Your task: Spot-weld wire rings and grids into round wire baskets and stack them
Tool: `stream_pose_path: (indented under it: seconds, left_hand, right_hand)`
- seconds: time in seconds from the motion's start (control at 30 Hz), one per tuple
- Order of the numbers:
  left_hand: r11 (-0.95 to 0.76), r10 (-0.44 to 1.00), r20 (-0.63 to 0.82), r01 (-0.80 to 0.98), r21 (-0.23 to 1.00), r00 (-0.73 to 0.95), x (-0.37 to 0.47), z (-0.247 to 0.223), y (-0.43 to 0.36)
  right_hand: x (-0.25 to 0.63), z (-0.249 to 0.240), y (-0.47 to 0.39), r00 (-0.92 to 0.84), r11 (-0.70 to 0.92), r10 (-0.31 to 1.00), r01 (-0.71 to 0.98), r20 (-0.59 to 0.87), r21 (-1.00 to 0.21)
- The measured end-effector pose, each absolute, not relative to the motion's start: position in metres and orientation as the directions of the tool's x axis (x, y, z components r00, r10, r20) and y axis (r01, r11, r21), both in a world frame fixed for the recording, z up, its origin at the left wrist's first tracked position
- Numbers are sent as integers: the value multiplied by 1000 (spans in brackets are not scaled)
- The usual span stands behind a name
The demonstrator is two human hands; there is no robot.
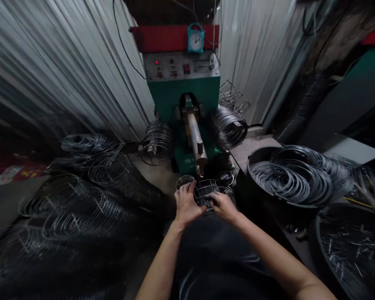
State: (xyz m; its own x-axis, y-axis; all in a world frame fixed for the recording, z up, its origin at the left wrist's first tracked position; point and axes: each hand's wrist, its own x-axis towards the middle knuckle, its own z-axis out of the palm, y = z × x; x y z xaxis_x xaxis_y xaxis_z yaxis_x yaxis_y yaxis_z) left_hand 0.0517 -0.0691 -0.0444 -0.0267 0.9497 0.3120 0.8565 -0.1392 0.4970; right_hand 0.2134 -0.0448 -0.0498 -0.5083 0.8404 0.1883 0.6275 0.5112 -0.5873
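A small round wire basket (206, 189) is between my hands, just below the tip of the machine's metal arm (196, 137). My left hand (186, 204) is curled around its left side, with the thumb stretched along the near edge. On the right side, my right hand (224, 205) is closed at the wires, its fingertips pinched together near the rim. Behind the basket stands the green welding machine (165, 98) with a lit red lamp on its panel. Dim light hides the basket's underside.
Wire coils hang on the machine's left (158, 141) and right (228, 127). Wire rings fill a black tub (251, 166) at right; another tub (314, 237) holds short metal pieces. Stacked wire rings (81, 208) stand at left. A blue clock (196, 39) sits on the machine.
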Motion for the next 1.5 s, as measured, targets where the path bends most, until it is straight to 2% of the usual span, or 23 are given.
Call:
stream_pose_path:
  seconds: [0.1,0.2,0.4,0.63,0.9,1.13,1.3,1.4,1.5]
  left_hand:
    - [-108,968,249,827,552,-40,50,-43,-63]
    - [-99,976,215,808,581,-35,47,-41,-56]
    - [-112,983,182,771,626,-5,41,-39,-45]
    - [-144,978,208,756,639,10,37,-38,-44]
    - [-104,986,165,753,650,-7,33,-36,-20]
    - [-79,989,147,743,665,-27,35,-35,-16]
    - [-3,984,142,776,630,-111,36,-35,-4]
    - [20,986,113,769,638,-120,37,-35,1]
    - [15,981,140,772,635,-134,38,-36,2]
  right_hand:
    - [224,-49,-36,-648,619,727,478,226,-624]
    - [229,-46,-27,-718,661,665,439,206,-608]
    - [222,-50,-17,-718,666,661,429,217,-610]
    - [221,-46,-14,-737,716,622,401,264,-571]
    - [214,-37,5,-723,728,637,451,268,-516]
    - [213,-43,7,-673,706,678,482,296,-519]
    - [206,-42,15,-600,657,740,549,303,-517]
    - [205,-42,12,-502,612,785,541,363,-576]
    - [212,-45,-3,-298,497,867,479,398,-724]
